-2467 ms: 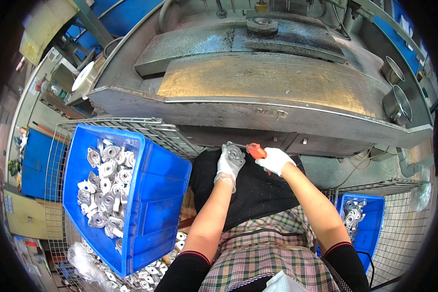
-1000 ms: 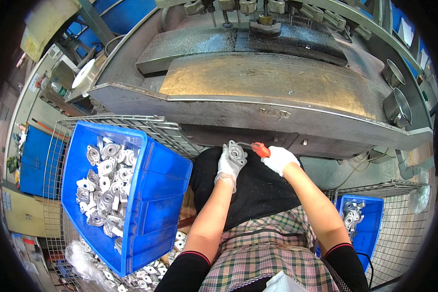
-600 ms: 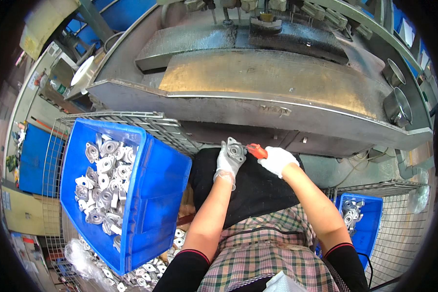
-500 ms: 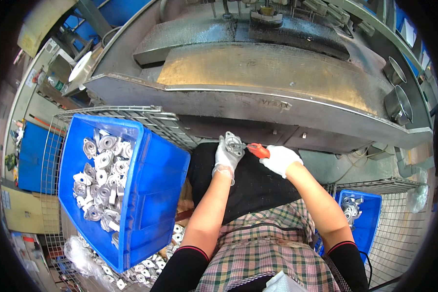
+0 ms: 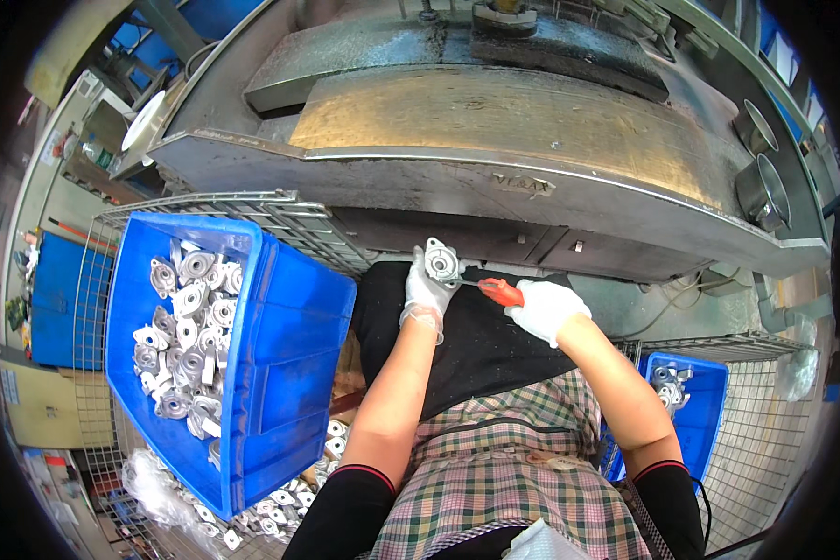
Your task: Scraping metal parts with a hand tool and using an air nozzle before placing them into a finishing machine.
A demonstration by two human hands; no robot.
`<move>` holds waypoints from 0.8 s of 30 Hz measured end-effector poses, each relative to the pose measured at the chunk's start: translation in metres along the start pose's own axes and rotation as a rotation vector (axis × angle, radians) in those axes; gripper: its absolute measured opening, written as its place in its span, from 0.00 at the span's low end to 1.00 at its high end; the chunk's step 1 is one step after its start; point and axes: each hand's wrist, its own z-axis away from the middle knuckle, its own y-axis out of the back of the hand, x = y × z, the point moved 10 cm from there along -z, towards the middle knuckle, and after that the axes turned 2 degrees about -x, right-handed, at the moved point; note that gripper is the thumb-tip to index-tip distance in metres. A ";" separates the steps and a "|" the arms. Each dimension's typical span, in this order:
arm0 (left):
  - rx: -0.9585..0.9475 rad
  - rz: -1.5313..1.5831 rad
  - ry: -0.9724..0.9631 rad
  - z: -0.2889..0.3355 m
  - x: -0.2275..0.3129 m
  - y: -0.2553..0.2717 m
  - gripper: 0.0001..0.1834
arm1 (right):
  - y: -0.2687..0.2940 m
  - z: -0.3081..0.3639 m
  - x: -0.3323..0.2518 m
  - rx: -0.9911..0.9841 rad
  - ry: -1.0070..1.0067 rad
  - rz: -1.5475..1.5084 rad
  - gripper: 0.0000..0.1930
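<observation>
Upright in my left hand [image 5: 424,295], white-gloved, is a grey cast-metal flange part [image 5: 441,259] with a round centre and lugs; its fingers are closed round the part's edge. My right hand [image 5: 549,313], also gloved in white, grips a red-handled tool [image 5: 500,291] with a slim metal shaft. The shaft points left and its tip meets the part's lower right edge. Whether the tool is a file, pliers or a screwdriver I cannot tell. Both hands are over the black cloth [image 5: 383,341] on my lap.
A large tilted blue bin [image 5: 289,359] of similar castings stands left in a wire cage [image 5: 93,317]. More castings [image 5: 275,509] lie below it. At right is a smaller blue bin [image 5: 714,401]. Ahead runs a metal workbench [image 5: 495,107], with metal cups [image 5: 763,193] at its right end.
The flange part has turned, its round face now showing more fully. The tool's tip has moved from across the part to its lower edge. My right hand has shifted slightly right.
</observation>
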 end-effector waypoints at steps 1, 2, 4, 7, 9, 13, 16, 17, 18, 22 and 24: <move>-0.044 -0.010 0.006 0.001 0.001 -0.003 0.28 | 0.000 -0.001 0.000 0.012 0.011 0.011 0.17; -0.088 -0.021 0.013 0.002 0.001 -0.008 0.28 | 0.002 -0.001 -0.002 0.024 0.022 0.021 0.18; -0.044 -0.036 0.004 0.003 0.002 -0.005 0.28 | 0.006 0.002 0.000 -0.004 -0.008 0.003 0.18; -0.006 -0.048 0.015 0.003 0.001 -0.002 0.28 | 0.003 -0.003 0.011 -0.004 -0.025 0.014 0.18; -0.009 -0.045 0.036 0.004 -0.001 -0.006 0.28 | 0.004 -0.004 0.013 0.022 -0.011 0.042 0.18; 0.041 -0.067 0.051 0.007 -0.004 -0.005 0.29 | 0.002 -0.004 0.018 0.023 -0.034 0.016 0.18; 0.038 -0.064 0.047 0.007 -0.004 -0.006 0.29 | 0.000 -0.004 0.019 0.013 -0.046 -0.011 0.18; 0.055 -0.038 0.044 0.003 -0.004 -0.004 0.29 | 0.000 -0.003 0.020 0.005 -0.054 -0.026 0.18; 0.014 -0.028 0.048 0.003 -0.003 -0.005 0.29 | -0.003 -0.004 0.022 0.012 -0.060 -0.030 0.18; -0.129 0.046 0.051 0.005 0.009 -0.004 0.28 | -0.003 0.005 0.008 0.021 0.020 -0.075 0.19; -0.119 0.040 0.100 0.015 0.001 -0.011 0.25 | 0.001 0.022 0.019 0.058 0.027 -0.106 0.19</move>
